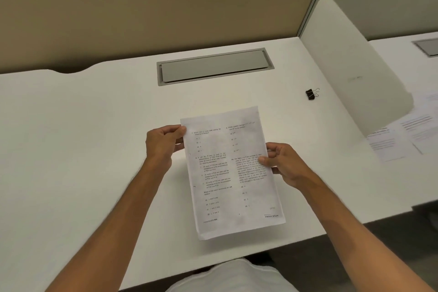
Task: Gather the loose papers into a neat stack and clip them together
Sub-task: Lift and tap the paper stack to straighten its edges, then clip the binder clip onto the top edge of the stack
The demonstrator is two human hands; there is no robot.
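Note:
A stack of printed papers [227, 180] is held just above the white desk [83, 137], in the middle of the view. My left hand [163, 144] grips its upper left edge. On the right edge, my right hand [282, 163] pinches the sheets with the thumb on top. The sheets look roughly aligned, with a slight offset showing at the top and bottom edges. A black binder clip [311, 94] lies alone on the desk, up and to the right of the stack.
A grey cable hatch [214, 67] is set into the desk behind the papers. A white side divider [350, 73] bounds the desk on the right. Beyond it, more printed sheets [407, 133] lie on the neighbouring desk. A beige partition stands at the back.

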